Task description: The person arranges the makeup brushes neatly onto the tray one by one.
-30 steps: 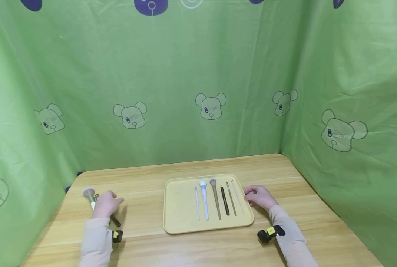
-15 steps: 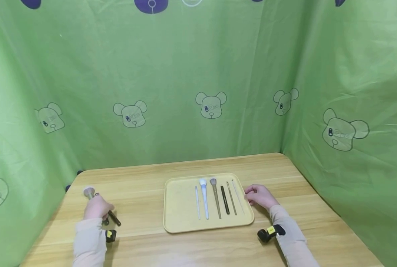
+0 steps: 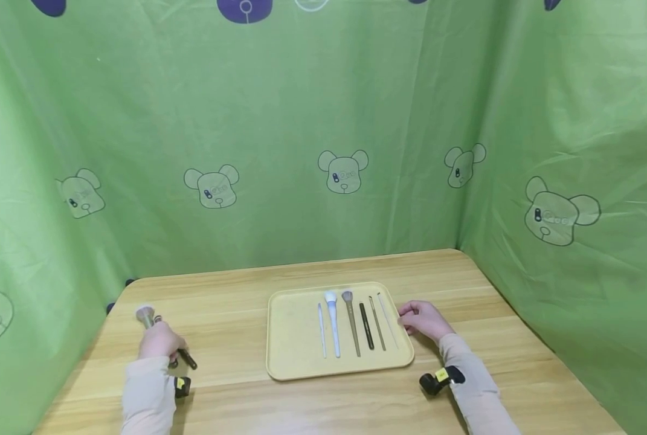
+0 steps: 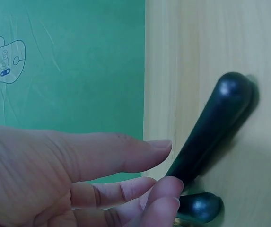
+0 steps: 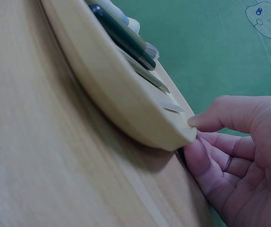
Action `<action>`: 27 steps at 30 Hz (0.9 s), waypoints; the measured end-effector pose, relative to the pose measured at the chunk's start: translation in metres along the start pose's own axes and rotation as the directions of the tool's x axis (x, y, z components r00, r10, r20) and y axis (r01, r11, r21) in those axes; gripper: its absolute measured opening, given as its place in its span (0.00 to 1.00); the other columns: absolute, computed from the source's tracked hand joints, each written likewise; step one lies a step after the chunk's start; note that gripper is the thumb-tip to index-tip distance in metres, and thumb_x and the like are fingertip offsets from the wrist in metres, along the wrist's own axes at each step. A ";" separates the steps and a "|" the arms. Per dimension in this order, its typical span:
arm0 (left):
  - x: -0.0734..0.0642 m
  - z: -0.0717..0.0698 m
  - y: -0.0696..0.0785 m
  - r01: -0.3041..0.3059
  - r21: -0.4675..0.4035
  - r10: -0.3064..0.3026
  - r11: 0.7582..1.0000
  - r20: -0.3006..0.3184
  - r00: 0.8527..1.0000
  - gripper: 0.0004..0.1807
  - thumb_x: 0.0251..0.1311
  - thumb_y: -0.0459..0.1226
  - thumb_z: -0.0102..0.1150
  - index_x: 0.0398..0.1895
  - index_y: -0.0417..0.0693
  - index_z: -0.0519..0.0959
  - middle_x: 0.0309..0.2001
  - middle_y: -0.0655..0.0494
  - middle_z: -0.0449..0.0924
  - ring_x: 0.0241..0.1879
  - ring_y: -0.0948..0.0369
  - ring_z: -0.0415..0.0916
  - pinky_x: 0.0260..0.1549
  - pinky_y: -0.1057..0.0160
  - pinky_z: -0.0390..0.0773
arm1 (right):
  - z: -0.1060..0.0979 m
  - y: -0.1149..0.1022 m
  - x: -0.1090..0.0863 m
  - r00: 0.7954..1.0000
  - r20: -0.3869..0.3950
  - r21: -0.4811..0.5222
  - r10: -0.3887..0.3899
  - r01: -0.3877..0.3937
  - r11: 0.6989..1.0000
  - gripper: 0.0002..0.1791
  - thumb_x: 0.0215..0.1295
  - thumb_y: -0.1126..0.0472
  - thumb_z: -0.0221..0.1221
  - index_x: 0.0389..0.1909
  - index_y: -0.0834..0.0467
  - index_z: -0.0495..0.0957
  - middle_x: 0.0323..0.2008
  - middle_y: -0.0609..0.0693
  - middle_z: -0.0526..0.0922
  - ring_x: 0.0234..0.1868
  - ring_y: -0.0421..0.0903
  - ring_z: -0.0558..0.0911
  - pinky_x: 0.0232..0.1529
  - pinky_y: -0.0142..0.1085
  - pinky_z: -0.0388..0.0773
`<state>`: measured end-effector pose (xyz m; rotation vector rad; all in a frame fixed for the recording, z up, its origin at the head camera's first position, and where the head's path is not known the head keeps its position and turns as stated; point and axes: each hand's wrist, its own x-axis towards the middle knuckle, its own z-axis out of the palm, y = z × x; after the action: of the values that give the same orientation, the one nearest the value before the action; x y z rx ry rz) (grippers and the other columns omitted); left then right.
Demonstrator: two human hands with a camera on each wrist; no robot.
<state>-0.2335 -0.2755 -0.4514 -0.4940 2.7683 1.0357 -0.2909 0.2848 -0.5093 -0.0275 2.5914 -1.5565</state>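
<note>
My left hand (image 3: pixel 162 341) is over loose makeup brushes at the table's left side. In the left wrist view its thumb (image 4: pixel 159 144) and fingers stand apart, with the fingertips beside a thick black brush handle (image 4: pixel 215 120); whether they touch it I cannot tell. A second dark handle (image 4: pixel 201 208) lies lower down, partly behind the fingers. Past the hand shows a fluffy brush head (image 3: pixel 145 313). At the right, my right hand (image 3: pixel 425 320) pinches the rim of a yellow tray (image 5: pixel 126 113), thumb on top and a finger below.
Several brushes lie side by side in the tray's middle and right, among them a white-headed brush (image 3: pixel 331 320), a brown brush (image 3: pixel 353 320) and a black one (image 3: pixel 366 326). The wooden table (image 3: pixel 231 338) is bounded by green curtains (image 3: pixel 280 229) behind and at both sides.
My left hand has moved left and slightly toward me, over the loose brushes, then shifted a little back to the right. The right hand and the tray have stayed still.
</note>
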 end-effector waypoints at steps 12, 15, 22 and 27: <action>-0.010 0.012 -0.002 -0.093 -0.213 0.067 0.973 -0.125 0.990 0.01 0.46 0.25 0.55 0.22 0.35 0.74 0.18 0.55 0.66 0.21 0.60 0.63 0.21 0.65 0.68 | -0.001 -0.003 0.001 1.000 0.004 0.005 -0.012 0.012 1.000 0.18 0.55 0.68 0.61 0.45 0.75 0.75 0.32 0.57 0.83 0.27 0.41 0.80 0.29 0.33 0.83; -0.015 0.017 -0.001 -0.142 -0.367 0.080 0.919 -0.179 0.981 0.03 0.45 0.22 0.50 0.23 0.35 0.71 0.22 0.55 0.62 0.25 0.60 0.60 0.24 0.65 0.68 | -0.001 -0.002 0.001 1.000 0.003 0.004 -0.014 0.014 1.000 0.18 0.55 0.68 0.61 0.45 0.75 0.75 0.32 0.57 0.83 0.27 0.41 0.80 0.29 0.33 0.82; -0.002 0.013 0.008 -0.069 0.041 0.071 0.997 -0.048 0.996 0.06 0.49 0.28 0.61 0.25 0.31 0.76 0.14 0.51 0.74 0.13 0.63 0.69 0.14 0.69 0.71 | 0.000 -0.001 0.001 1.000 -0.004 -0.005 -0.011 0.011 1.000 0.17 0.54 0.69 0.60 0.44 0.74 0.75 0.31 0.55 0.82 0.27 0.41 0.80 0.29 0.33 0.82; 0.001 0.014 0.011 -0.037 0.043 0.037 0.998 0.006 0.999 0.06 0.51 0.29 0.60 0.26 0.31 0.76 0.13 0.51 0.74 0.13 0.62 0.70 0.14 0.69 0.72 | 0.000 0.000 -0.001 1.000 -0.003 -0.010 -0.005 0.005 1.000 0.17 0.55 0.68 0.61 0.44 0.74 0.75 0.31 0.55 0.82 0.27 0.41 0.79 0.29 0.33 0.82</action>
<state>-0.2382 -0.2581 -0.4556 -0.4352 2.7984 0.9809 -0.2903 0.2844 -0.5089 -0.0323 2.6035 -1.5470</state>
